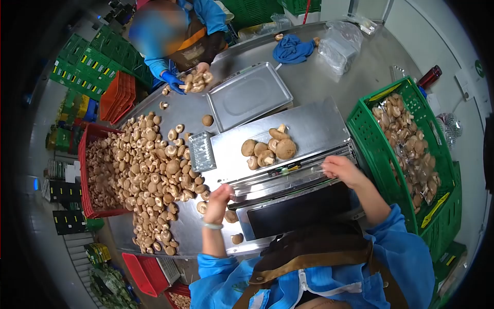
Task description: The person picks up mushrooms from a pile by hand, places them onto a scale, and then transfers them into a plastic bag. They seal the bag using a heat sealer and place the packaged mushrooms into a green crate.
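Observation:
Between my hands stretches a thin strip of clear plastic film [278, 180], lying across the front of a metal wrapping machine [303, 198]. My left hand [219, 200] is closed at the film's left end, with a pale bangle on the wrist. Fingers pinched, my right hand [342, 170] is at the other end, close to the machine's right side. Beyond the film, several shiitake mushrooms [285, 149] sit in a cluster on the machine's steel plate [324, 123]. A stack of clear plastic trays [201, 151] stands at the plate's left edge.
Loose mushrooms [154, 175] spill from a red crate [86, 175] on the left. To the right, a green crate [355, 121] contains wrapped packs. An empty metal tray [252, 95] lies beyond the plate. Across the table, a person's blue-gloved hand [172, 81] holds mushrooms [195, 82].

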A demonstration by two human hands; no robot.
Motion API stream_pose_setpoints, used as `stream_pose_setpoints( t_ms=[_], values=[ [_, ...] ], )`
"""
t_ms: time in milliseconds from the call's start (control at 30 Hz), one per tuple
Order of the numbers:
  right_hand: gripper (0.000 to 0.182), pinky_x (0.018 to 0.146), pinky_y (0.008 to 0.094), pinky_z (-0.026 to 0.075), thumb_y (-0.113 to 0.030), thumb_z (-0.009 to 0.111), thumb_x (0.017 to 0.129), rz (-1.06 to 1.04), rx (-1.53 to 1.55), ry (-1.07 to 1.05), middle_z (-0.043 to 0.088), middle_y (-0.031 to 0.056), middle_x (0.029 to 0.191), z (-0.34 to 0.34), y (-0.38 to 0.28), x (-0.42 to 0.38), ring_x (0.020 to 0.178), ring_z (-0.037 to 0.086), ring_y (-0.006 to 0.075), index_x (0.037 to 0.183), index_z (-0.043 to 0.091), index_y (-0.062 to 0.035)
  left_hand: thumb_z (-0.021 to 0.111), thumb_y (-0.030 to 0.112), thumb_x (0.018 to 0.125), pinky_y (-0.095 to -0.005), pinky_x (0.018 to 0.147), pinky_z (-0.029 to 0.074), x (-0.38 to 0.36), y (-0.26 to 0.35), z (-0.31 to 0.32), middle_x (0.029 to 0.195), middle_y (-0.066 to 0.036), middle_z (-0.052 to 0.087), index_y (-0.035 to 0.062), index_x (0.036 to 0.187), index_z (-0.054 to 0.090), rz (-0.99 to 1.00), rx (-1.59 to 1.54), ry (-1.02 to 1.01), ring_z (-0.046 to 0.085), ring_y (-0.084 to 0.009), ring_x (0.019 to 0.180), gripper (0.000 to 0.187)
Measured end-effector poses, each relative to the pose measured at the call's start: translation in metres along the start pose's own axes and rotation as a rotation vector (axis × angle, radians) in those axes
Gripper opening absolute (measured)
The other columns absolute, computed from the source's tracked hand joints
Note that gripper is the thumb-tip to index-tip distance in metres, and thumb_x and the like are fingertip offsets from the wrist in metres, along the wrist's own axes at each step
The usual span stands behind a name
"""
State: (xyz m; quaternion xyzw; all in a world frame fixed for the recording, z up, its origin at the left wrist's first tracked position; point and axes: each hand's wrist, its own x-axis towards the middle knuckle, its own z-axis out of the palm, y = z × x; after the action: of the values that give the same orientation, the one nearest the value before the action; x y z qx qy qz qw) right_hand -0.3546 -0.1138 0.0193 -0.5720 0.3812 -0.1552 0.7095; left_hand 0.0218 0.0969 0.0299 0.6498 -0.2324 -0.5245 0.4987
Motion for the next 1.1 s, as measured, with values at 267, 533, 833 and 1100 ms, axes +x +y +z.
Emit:
stream_pose_setpoints(
  t_ms=[267,533,833,1100],
  values=[
    [0.012,0.093,0.0385,0.046,-0.015,0.054,0.1,-0.538,0.657,0.156,0.066,0.0124,0.097,0.042,-0.124,0.075,0.101,0.062,0.0265,0.092,0.053,-0.0047,0.049,0.02,0.103,-0.0471,0.116,0.034,0.059,0.12,0.029,0.136,-0.024,0.055,0.0082,0.097,0.053,0.485,-0.599,-0.138,0.047,-0.0336,0.134,0.013],
    [0.018,0.073,0.0395,0.047,-0.02,0.054,0.096,-0.303,-0.595,0.042,0.064,0.0178,0.087,0.031,-0.029,0.184,0.082,0.062,0.0316,0.094,0.056,-0.0021,0.056,0.009,0.099,-0.0275,0.075,0.047,0.157,0.012,0.047,0.087,-0.006,0.06,0.0034,0.096,0.054,0.278,0.354,-0.003,0.057,-0.0155,0.079,0.007],
    [0.045,0.075,0.0368,0.049,-0.042,0.066,0.091,-0.398,-0.666,-0.096,0.067,0.0154,0.096,0.045,-0.01,0.102,0.088,0.064,0.0267,0.092,0.062,0.0023,0.058,0.018,0.098,-0.0369,0.081,0.049,0.076,0.002,0.047,0.096,-0.016,0.066,-0.0044,0.095,0.066,0.414,0.613,-0.053,0.062,-0.0301,0.089,0.024],
    [0.036,0.059,0.0326,0.047,-0.034,0.062,0.096,-0.403,-0.5,0.034,0.059,0.0102,0.066,0.059,-0.074,0.016,0.06,0.059,0.023,0.085,0.053,-0.0011,0.051,0.018,0.101,-0.0309,0.055,0.038,-0.019,0.067,0.08,0.062,-0.01,0.05,-0.0031,0.085,0.062,0.42,0.529,0.148,0.044,-0.0157,0.056,0.029]
  ],
)
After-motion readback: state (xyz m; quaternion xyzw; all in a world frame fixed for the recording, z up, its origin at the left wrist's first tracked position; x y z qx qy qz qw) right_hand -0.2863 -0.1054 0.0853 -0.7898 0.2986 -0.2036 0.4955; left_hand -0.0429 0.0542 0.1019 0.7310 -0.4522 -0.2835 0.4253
